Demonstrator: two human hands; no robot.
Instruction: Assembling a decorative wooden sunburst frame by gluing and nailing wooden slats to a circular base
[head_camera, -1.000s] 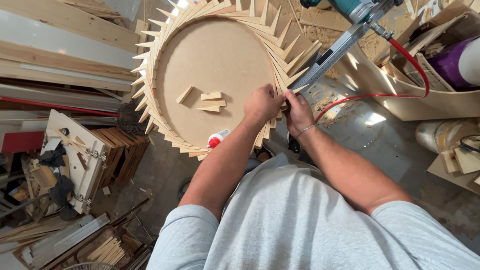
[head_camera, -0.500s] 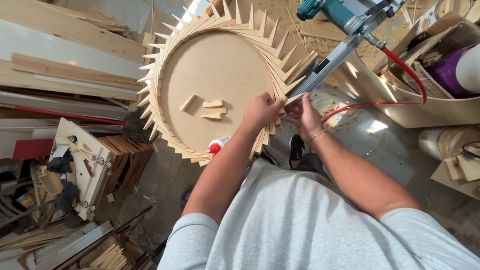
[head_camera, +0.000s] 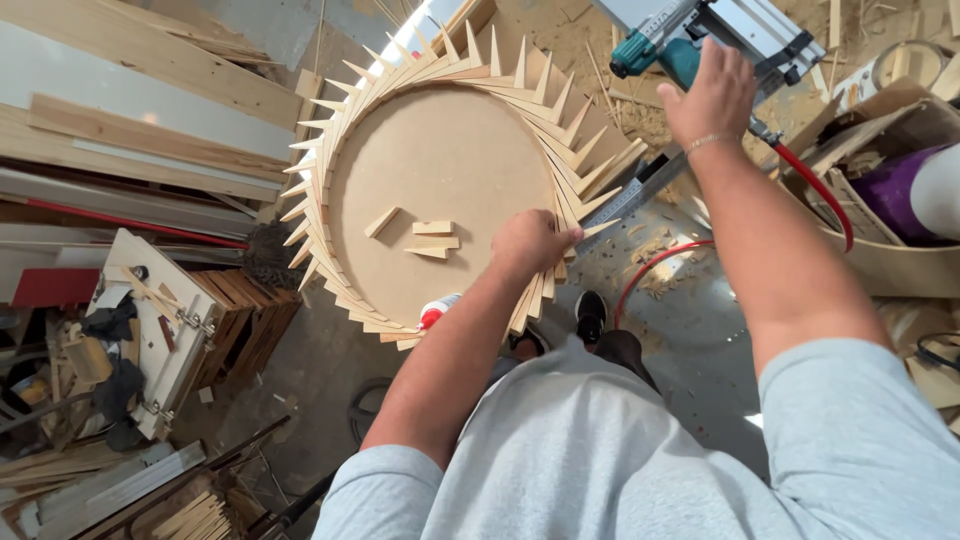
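A: Item one, the main piece?
B: Round board (head_camera: 440, 190), tan, ringed with pointed wooden wedges (head_camera: 560, 140) fanned like sun rays. Three small wood offcuts (head_camera: 425, 238) lie on its face, near centre.

A: Left hand?
B: Left hand (head_camera: 530, 240), at 4 o'clock on the board, fingers curled and pressing down on the wedges at the rim; thumb points toward 3 o'clock.

A: Right hand?
B: Right hand (head_camera: 712, 95), raised at 1 o'clock from the board, closing on the grip of a teal nail gun (head_camera: 690, 45). Thin bracelet at the wrist. A red hose (head_camera: 810, 190) runs from the gun down toward 5 o'clock.

A: Containers, labels?
B: White bottle with red cap (head_camera: 437, 312), at the board's 6 o'clock edge, partly under the left forearm. Purple cylinder (head_camera: 895, 190) in a curved wooden tub at 3 o'clock; label unreadable.

A: Surroundings?
B: Metal ruler (head_camera: 630, 195) just beside the wedges at 3 o'clock. Long planks (head_camera: 120, 110) stacked at 9 o'clock. Sawdust on the floor (head_camera: 680, 300); black shoe (head_camera: 590, 312) below the board.
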